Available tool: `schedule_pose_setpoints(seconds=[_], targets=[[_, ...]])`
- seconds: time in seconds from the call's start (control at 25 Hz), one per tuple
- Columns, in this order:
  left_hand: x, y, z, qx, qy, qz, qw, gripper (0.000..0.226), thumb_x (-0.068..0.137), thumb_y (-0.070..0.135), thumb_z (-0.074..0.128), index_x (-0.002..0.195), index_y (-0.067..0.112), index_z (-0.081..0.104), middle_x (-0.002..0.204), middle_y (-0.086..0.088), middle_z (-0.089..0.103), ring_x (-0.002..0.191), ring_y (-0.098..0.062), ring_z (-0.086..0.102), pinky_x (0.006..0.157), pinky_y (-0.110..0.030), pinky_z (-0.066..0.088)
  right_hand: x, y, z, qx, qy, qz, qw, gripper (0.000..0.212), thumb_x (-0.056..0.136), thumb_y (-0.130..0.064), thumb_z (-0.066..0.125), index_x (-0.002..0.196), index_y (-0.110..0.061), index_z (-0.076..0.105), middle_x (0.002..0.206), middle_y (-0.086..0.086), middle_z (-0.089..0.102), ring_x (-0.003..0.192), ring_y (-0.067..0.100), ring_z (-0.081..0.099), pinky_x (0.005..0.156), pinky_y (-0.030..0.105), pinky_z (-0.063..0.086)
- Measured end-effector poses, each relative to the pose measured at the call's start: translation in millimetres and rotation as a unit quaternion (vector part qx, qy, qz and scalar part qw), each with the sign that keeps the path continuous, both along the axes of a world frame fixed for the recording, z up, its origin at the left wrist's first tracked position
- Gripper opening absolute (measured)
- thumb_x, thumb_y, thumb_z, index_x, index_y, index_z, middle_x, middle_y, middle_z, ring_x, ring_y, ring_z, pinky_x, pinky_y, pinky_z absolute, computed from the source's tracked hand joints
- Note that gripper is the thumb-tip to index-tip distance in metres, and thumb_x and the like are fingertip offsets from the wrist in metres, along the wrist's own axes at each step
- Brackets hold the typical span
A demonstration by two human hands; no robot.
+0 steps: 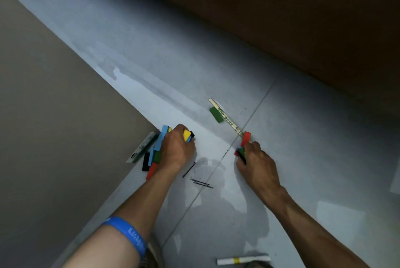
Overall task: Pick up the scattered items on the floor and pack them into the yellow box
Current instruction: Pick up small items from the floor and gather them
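My left hand (pixel 176 148) is closed on a bundle of flat coloured blocks (pixel 159 148): blue, yellow, green, black and red pieces stick out on both sides of the fist. My right hand (pixel 256 160) grips a smaller bunch of blocks (pixel 244 141), a red one on top with green and black below. One green block (pixel 216 114) lies alone on the grey floor beside a long rolled printed strip (pixel 227 119). The yellow box is not in view.
A few black hairpins (pixel 200 181) lie on the floor between my arms. A white roll with a yellow band (pixel 242 260) lies near the bottom edge. A printed flat pack (pixel 144 147) rests by the beige wall (pixel 54 105) at left. Dark brown furniture (pixel 281 18) fills the upper right.
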State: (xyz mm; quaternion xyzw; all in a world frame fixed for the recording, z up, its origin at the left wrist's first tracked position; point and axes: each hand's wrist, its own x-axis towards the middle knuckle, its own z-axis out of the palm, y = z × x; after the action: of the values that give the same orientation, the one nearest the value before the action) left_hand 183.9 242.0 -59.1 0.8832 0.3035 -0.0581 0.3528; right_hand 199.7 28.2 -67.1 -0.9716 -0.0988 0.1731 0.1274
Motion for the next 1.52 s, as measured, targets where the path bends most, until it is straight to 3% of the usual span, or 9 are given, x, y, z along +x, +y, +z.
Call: schedule_pose_setpoints(seconds=[0.12,0.36,0.52,0.72,0.92,1.0,1.12,1.32,1.52], targets=[[21.5,-12.9,5.9,0.006,-0.034,-0.07,0.997,0.014,0.084,0.012,0.062,0.095,0.017,0.056,0.078,0.003,0.058,0.077,-0.023,0.059,0.061,-0.027,0.041,2.6,0.4,5.5,0.032,-0.018,-0.018,0.999,0.045,0.098,-0.037,0.051,0.134,-0.009,0.048,0.113,0.009,0.058,0.085,0.025,0.062,0.07,0.032,0.05],[94.0,-37.6,-8.5,0.135,0.045,-0.301,0.943,0.061,0.086,0.008,0.055,0.144,0.019,0.039,0.129,-0.015,0.054,0.108,-0.039,0.058,0.087,-0.04,0.046,42.1,13.1,4.2,0.056,-0.04,-0.09,0.994,0.028,0.093,-0.032,0.057,0.106,-0.008,0.055,0.109,0.013,0.053,0.088,0.032,0.061,0.068,0.035,0.048],[110.5,-41.0,-1.0,0.225,0.075,-0.35,0.906,0.035,0.088,0.006,0.051,0.122,0.012,0.056,0.125,-0.015,0.05,0.099,-0.038,0.062,0.076,-0.039,0.049,42.9,15.0,-3.5,0.048,-0.053,-0.109,0.991,0.027,0.096,-0.034,0.055,0.111,-0.011,0.053,0.109,0.012,0.05,0.083,0.028,0.059,0.064,0.033,0.047],[85.4,-23.3,6.0,0.28,0.102,-0.435,0.849,0.029,0.092,0.009,0.05,0.121,0.009,0.055,0.126,-0.013,0.047,0.098,-0.033,0.061,0.067,-0.036,0.043,38.9,16.7,-4.9,0.0,-0.05,-0.091,0.995,0.021,0.091,-0.025,0.062,0.104,-0.011,0.053,0.099,0.01,0.061,0.085,0.028,0.059,0.063,0.032,0.041],[29.4,-31.0,-6.3,0.297,0.123,-0.479,0.817,0.028,0.094,0.017,0.051,0.12,0.007,0.049,0.119,-0.012,0.055,0.097,-0.029,0.062,0.073,-0.035,0.044,5.1,-6.5,4.5,0.143,-0.099,-0.145,0.974,0.021,0.085,-0.027,0.071,0.09,-0.011,0.058,0.081,0.006,0.063,0.07,0.026,0.058,0.059,0.028,0.038],[4.9,-41.1,-11.6,0.292,0.111,-0.446,0.839,0.026,0.096,0.023,0.049,0.118,0.008,0.049,0.115,-0.012,0.058,0.096,-0.029,0.063,0.077,-0.036,0.046,-20.8,-10.5,14.1,0.179,-0.086,-0.166,0.966,0.023,0.082,-0.029,0.073,0.087,-0.013,0.056,0.075,0.002,0.06,0.066,0.021,0.054,0.059,0.026,0.034],[-9.2,-42.5,-7.6,0.188,0.12,-0.345,0.912,0.034,0.089,0.031,0.059,0.113,0.007,0.054,0.114,-0.015,0.059,0.101,-0.034,0.061,0.08,-0.036,0.046,-74.8,-27.9,26.9,0.196,-0.004,-0.099,0.976,0.021,0.081,-0.032,0.073,0.087,-0.018,0.058,0.077,-0.001,0.062,0.068,0.019,0.055,0.06,0.027,0.039],[-33.5,-44.9,5.9,0.03,0.069,-0.149,0.986,0.026,0.073,0.031,0.067,0.068,0.014,0.049,0.076,-0.003,0.062,0.064,-0.018,0.057,0.052,-0.021,0.036,-163.0,-44.4,30.5,0.059,0.181,0.22,0.957,0.021,0.087,-0.033,0.056,0.103,-0.019,0.058,0.107,0.003,0.063,0.099,0.025,0.059,0.078,0.034,0.042],[-69.1,-55.8,16.6,-0.12,0.044,-0.021,0.992,0.023,0.065,0.033,0.073,0.064,0.017,0.057,0.059,0.006,0.061,0.05,-0.008,0.053,0.043,-0.018,0.039,-184.6,-19.7,27.4,-0.066,0.028,0.358,0.931,0.004,0.062,-0.024,0.066,0.065,-0.022,0.064,0.058,0.003,0.061,0.053,0.019,0.058,0.045,0.03,0.046]])
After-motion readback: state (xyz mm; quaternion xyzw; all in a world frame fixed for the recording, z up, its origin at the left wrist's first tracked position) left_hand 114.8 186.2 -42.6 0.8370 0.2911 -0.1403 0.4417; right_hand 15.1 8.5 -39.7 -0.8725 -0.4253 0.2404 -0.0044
